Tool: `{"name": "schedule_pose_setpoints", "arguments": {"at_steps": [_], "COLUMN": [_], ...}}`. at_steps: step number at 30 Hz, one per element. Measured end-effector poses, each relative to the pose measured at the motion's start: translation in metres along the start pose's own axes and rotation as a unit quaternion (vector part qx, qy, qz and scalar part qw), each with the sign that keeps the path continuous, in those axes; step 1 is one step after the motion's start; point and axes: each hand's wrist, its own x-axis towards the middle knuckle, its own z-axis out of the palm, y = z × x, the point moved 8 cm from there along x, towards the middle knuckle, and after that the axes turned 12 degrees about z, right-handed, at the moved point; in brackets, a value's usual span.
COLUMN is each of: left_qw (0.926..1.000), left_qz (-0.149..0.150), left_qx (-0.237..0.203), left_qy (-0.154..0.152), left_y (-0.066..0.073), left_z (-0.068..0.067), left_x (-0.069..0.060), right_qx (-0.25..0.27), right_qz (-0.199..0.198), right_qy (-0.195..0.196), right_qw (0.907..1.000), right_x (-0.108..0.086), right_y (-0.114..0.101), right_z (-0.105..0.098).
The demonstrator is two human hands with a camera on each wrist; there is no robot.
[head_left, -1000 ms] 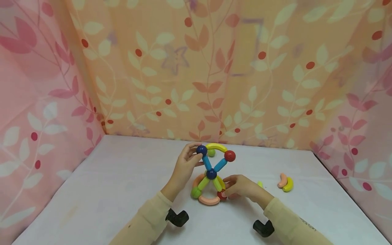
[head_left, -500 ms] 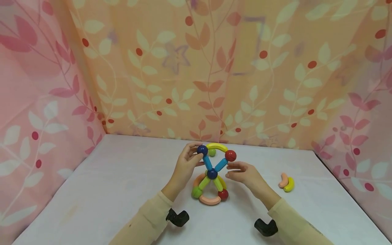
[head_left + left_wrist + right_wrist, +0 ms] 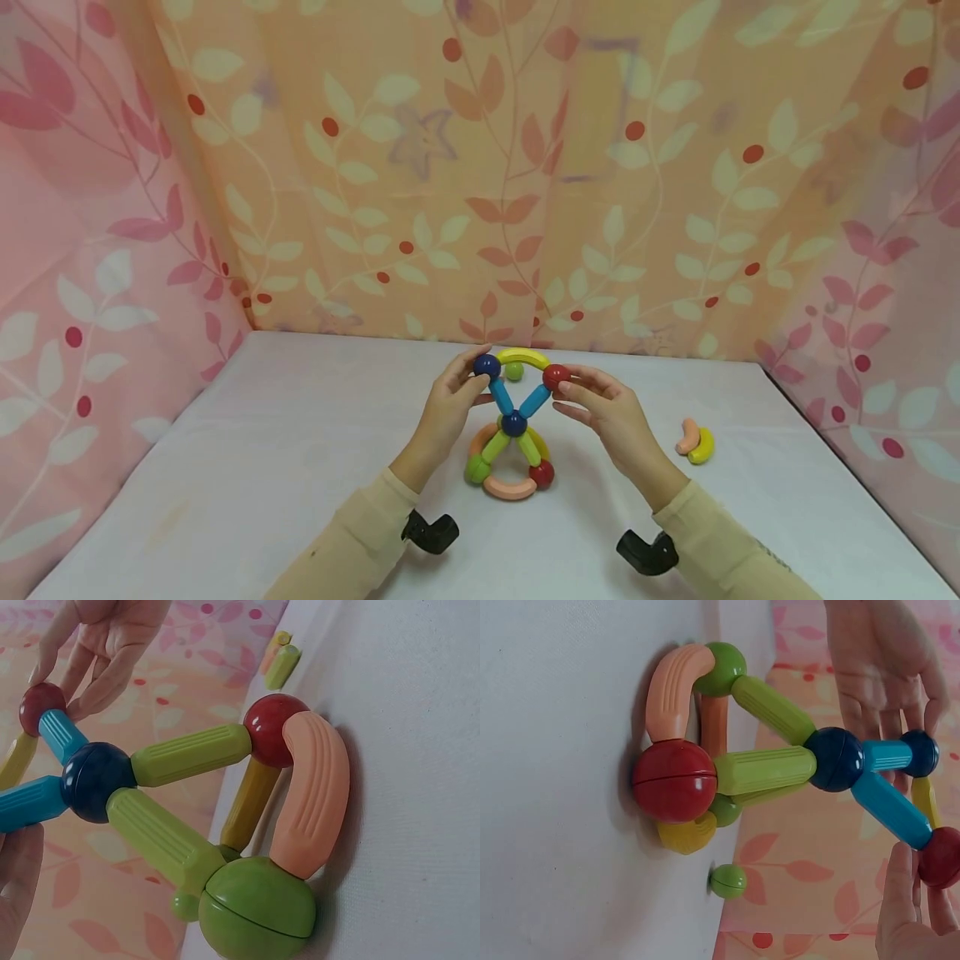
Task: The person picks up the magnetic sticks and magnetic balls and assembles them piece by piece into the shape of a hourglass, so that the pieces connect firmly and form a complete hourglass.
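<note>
A toy of magnetic balls and sticks stands upright on the table. My left hand [image 3: 447, 408] pinches the upper dark blue ball [image 3: 487, 367], and my right hand [image 3: 611, 417] pinches the upper red ball [image 3: 557, 377]. A yellow curved stick [image 3: 522, 357] bridges these two balls. Two blue sticks [image 3: 889, 806] run down from them to a central dark blue ball [image 3: 513, 423]. Below it, lime sticks [image 3: 191, 755] lead to a green ball [image 3: 259, 907] and a lower red ball [image 3: 675, 781], joined by a peach curved stick [image 3: 315, 795]. The base's rear is partly hidden.
A loose green ball [image 3: 728, 881] lies on the table behind the toy. To the right rest a loose peach curved piece [image 3: 687, 437] and a loose yellow curved piece [image 3: 702, 447]. Patterned curtains [image 3: 360, 183] enclose the white table [image 3: 300, 450].
My right hand has let go of the lower red ball, risen, and taken hold of the upper red ball. My left hand stays on the upper dark blue ball.
</note>
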Motion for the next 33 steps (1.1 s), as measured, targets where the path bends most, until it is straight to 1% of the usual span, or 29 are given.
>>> {"name": "schedule_pose_setpoints", "arguments": {"at_steps": [3,7,11,14,21,23,26,28,30,32,33], "left_qw": [1.0,1.0,1.0,1.0,0.999,0.9986,0.9979,0.9975,0.9973,0.9972,0.9971], "left_qz": [-0.001,-0.007,-0.002,-0.002,-0.022,-0.024,-0.034,-0.039,-0.044,-0.046,-0.048], "left_qx": [-0.001,0.003,0.002,-0.008,-0.031,-0.04,-0.05,-0.051,-0.051,-0.051,-0.051], "left_qy": [-0.005,0.003,0.008,0.003,-0.021,-0.025,-0.026,-0.028,-0.03,-0.031,-0.03], "left_y": [-0.001,-0.002,-0.001,-0.001,-0.003,-0.003,-0.004,-0.006,-0.007,-0.007,-0.007], "left_z": [0.001,0.0,-0.001,-0.001,0.002,0.003,0.003,0.002,0.002,0.001,0.001], "left_x": [0.0,0.0,0.001,0.002,0.003,0.003,0.002,0.002,0.003,0.003,0.003], "right_qx": [0.003,0.009,0.008,0.004,-0.004,-0.014,-0.059,-0.098,-0.135,-0.164,-0.173], "right_qz": [-0.006,-0.015,-0.021,-0.022,-0.005,0.009,0.057,0.097,0.137,0.164,0.171], "right_qy": [0.007,0.006,0.003,0.0,-0.005,-0.006,0.0,0.004,-0.002,-0.009,-0.012], "right_qw": [1.0,0.9998,0.9997,0.9998,1.0,0.9998,0.9966,0.9904,0.9814,0.9727,0.9698], "right_x": [-0.001,-0.001,-0.001,-0.001,-0.001,-0.001,0.0,0.0,0.0,-0.001,-0.001], "right_y": [-0.001,-0.002,-0.004,-0.005,0.001,0.008,0.029,0.048,0.066,0.081,0.086], "right_z": [0.0,0.002,0.003,0.003,0.002,0.001,-0.001,-0.002,-0.001,0.001,0.003]}}
